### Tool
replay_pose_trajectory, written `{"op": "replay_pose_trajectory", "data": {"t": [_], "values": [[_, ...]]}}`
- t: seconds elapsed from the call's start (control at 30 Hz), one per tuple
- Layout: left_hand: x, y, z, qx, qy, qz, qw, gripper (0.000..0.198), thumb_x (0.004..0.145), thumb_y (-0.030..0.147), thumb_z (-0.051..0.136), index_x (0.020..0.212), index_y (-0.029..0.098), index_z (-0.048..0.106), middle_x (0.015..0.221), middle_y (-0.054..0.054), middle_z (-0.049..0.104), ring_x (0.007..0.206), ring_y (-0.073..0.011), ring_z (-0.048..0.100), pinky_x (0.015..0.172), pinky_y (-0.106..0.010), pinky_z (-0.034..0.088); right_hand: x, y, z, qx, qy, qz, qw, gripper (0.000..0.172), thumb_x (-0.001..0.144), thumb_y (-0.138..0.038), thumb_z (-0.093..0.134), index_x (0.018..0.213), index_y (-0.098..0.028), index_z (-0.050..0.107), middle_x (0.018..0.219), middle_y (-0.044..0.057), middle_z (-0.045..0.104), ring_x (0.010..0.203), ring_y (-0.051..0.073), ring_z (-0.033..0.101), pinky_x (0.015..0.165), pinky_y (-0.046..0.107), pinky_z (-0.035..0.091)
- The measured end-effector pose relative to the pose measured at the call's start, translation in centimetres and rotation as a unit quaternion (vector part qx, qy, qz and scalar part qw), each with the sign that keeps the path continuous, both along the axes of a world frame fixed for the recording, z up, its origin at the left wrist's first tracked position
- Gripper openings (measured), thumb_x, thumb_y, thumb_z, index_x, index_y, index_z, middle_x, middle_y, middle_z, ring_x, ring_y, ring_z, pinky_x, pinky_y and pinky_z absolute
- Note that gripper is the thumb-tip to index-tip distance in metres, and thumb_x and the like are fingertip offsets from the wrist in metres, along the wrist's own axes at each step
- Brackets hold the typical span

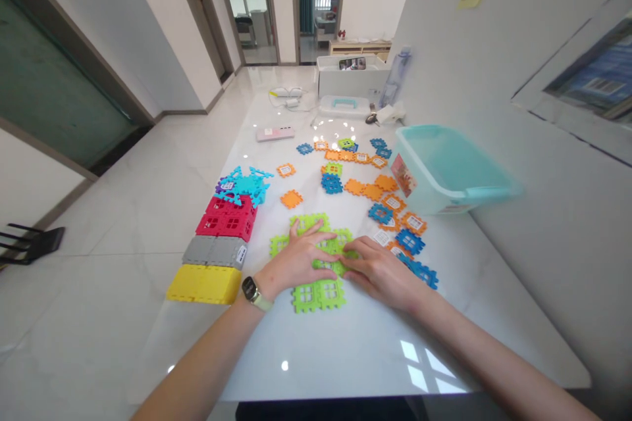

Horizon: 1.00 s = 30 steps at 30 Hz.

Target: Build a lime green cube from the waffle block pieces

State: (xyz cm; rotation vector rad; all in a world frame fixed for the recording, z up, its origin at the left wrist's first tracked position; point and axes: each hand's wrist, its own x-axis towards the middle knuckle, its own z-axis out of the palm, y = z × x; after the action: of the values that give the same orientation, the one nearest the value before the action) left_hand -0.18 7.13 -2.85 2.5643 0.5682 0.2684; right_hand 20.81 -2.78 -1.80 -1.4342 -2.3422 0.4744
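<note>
Several lime green square puzzle tiles (318, 295) lie joined flat on the white table (355, 342). My left hand (296, 258), with a watch at the wrist, lies on them with its fingers stretched out flat. My right hand (380, 270) rests beside it on the right, fingers extended and pressing the green tiles where the fingertips of both hands meet. Neither hand grips anything.
To the left stand a yellow block (203, 284), a grey block (214, 252), a red block (227, 218) and a cyan-purple cluster (245, 185). Orange tiles (368, 189) and blue tiles (419, 270) lie scattered beyond. A teal bin (447, 171) sits against the right wall. A phone (275, 134) and white boxes (350, 75) are farther back.
</note>
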Motion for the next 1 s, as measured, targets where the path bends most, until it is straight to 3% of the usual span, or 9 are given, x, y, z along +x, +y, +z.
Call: {"op": "replay_pose_trajectory", "data": {"t": [0.1,0.2,0.3,0.47,0.6,0.77,0.9,1.0], "values": [[-0.1,0.1,-0.1,-0.003,-0.007,0.002,1.000,0.029,0.078,0.040,0.078,0.106,0.038,0.072,0.141,0.000,0.053,0.139,-0.0329,0.036,0.117,-0.063,0.007,0.1,0.2,-0.2,-0.005,0.015,-0.001,1.000,0.022,0.094,-0.027,0.056,0.108,-0.022,0.071,0.109,0.012,0.063,0.105,0.027,0.057,0.088,0.041,0.051],[-0.2,0.4,0.0,-0.024,-0.079,0.043,0.996,0.028,0.083,0.034,0.073,0.111,0.032,0.071,0.138,-0.004,0.055,0.131,-0.0279,0.047,0.116,-0.053,0.025,0.4,0.3,-0.5,-0.005,0.055,-0.020,0.998,0.027,0.091,-0.030,0.060,0.115,-0.021,0.068,0.116,0.013,0.061,0.110,0.027,0.056,0.093,0.043,0.050],[-0.4,0.9,0.2,-0.043,-0.191,0.139,0.971,0.024,0.092,0.025,0.058,0.115,0.023,0.066,0.123,-0.007,0.063,0.117,-0.0216,0.057,0.104,-0.039,0.044,0.5,0.3,-0.9,0.010,0.069,-0.068,0.995,0.047,0.087,-0.033,0.064,0.131,-0.018,0.057,0.132,0.018,0.054,0.123,0.030,0.049,0.103,0.049,0.043],[-0.4,1.6,-0.4,-0.024,-0.217,0.232,0.948,0.030,0.088,0.014,0.055,0.116,0.021,0.060,0.114,-0.006,0.065,0.110,-0.0210,0.060,0.099,-0.037,0.047,0.5,1.1,-1.2,-0.050,0.026,-0.086,0.995,0.081,0.075,-0.037,0.073,0.146,-0.018,0.040,0.149,0.021,0.039,0.139,0.039,0.032,0.110,0.060,0.029],[-0.2,1.6,-1.2,-0.018,-0.199,0.252,0.947,0.033,0.086,0.013,0.056,0.118,0.020,0.059,0.116,-0.006,0.065,0.111,-0.0218,0.060,0.101,-0.038,0.047,0.6,1.6,-1.0,-0.048,0.036,-0.070,0.996,0.084,0.068,-0.038,0.078,0.143,-0.019,0.043,0.140,0.018,0.047,0.131,0.035,0.041,0.109,0.054,0.035],[-0.6,1.9,-1.6,0.020,-0.152,0.308,0.939,0.040,0.088,0.024,0.058,0.127,0.018,0.053,0.127,-0.013,0.060,0.120,-0.0285,0.054,0.104,-0.048,0.042,0.8,0.9,-0.1,-0.045,0.091,-0.067,0.993,0.086,0.070,-0.028,0.075,0.146,-0.023,0.035,0.143,0.015,0.038,0.125,0.030,0.050,0.105,0.044,0.044],[-1.2,2.4,-1.3,-0.074,-0.147,0.320,0.933,0.044,0.090,0.031,0.057,0.131,0.020,0.049,0.120,-0.012,0.064,0.113,-0.0270,0.060,0.095,-0.045,0.048,1.0,0.1,0.6,-0.032,0.136,-0.066,0.988,0.079,0.076,-0.019,0.068,0.146,-0.029,0.033,0.146,0.013,0.036,0.127,0.028,0.049,0.100,0.043,0.049],[-1.5,3.0,-0.8,-0.160,-0.184,0.339,0.909,0.044,0.086,0.029,0.061,0.128,0.021,0.052,0.112,-0.010,0.067,0.103,-0.0237,0.064,0.085,-0.038,0.053,1.3,-0.1,0.7,-0.007,0.169,-0.077,0.983,0.073,0.080,-0.018,0.064,0.145,-0.031,0.034,0.152,0.012,0.029,0.134,0.030,0.042,0.094,0.042,0.053]]}}
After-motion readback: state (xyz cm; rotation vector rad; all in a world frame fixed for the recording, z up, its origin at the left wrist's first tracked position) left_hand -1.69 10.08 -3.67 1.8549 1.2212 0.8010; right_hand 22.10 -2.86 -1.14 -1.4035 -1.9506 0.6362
